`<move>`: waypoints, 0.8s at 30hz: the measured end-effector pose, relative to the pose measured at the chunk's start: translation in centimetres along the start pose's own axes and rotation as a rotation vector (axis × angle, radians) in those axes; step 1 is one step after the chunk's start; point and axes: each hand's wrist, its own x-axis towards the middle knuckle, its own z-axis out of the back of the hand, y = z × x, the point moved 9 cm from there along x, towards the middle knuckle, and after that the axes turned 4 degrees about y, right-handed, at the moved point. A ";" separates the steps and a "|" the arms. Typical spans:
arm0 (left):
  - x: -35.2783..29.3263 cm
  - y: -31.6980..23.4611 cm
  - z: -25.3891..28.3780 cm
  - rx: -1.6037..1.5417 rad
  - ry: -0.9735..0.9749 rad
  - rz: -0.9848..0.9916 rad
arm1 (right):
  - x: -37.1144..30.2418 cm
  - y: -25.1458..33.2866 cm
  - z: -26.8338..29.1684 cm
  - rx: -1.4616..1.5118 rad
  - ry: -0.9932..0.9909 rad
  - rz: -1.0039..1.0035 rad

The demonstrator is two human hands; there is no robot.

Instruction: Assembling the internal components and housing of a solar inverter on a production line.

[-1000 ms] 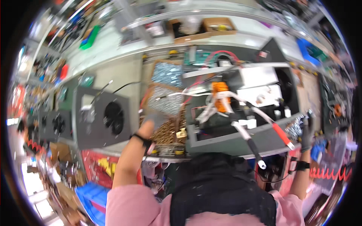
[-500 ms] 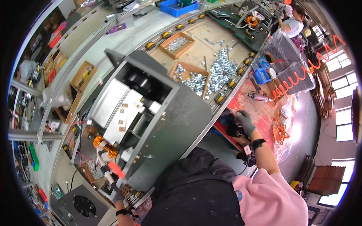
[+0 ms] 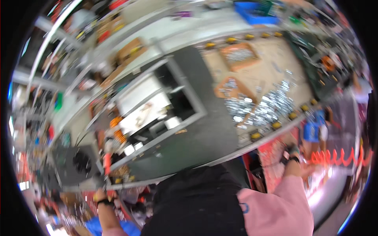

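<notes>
A grey metal cabinet [image 3: 212, 145] stands in front of me, its open side showing white panels [image 3: 143, 112] and an orange copper coil [image 3: 117, 128]. At its lower left corner my gloved left hand [image 3: 99, 181] is closed around a slim tool with an orange-red part [image 3: 107, 163] pointing up; blur hides its exact kind. Over the red work surface [image 3: 271, 151] at the right is my gloved right hand [image 3: 292, 151], beside a small dark thing [image 3: 284, 158]. Motion smears those fingers, so I cannot make out a grip.
Loose silver fasteners [image 3: 271, 104] lie heaped on the board beyond the cabinet, near two cardboard trays [image 3: 256, 57]. Yellow rollers [image 3: 256, 136] line the conveyor. A red coiled hose [image 3: 338, 158] stretches across the right. A black fan panel [image 3: 65, 163] sits at left, a blue bin [image 3: 256, 19] at the back.
My view has swung, shifting the cabinet and fasteners in the picture. My right hand has left the dark opening beside the red surface and is farther right. My left hand stays by the cabinet corner.
</notes>
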 end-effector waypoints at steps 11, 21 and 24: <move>-1.5 -8.2 1.1 -1.377 0.202 0.442 | -18.7 19.3 5.6 1.560 -0.614 -0.138; -5.2 -26.4 0.9 -1.332 0.982 -0.041 | -42.3 61.4 15.7 1.777 -0.646 1.157; -7.6 -30.2 0.2 -1.379 1.181 -0.020 | -49.1 72.0 15.4 1.686 0.046 1.593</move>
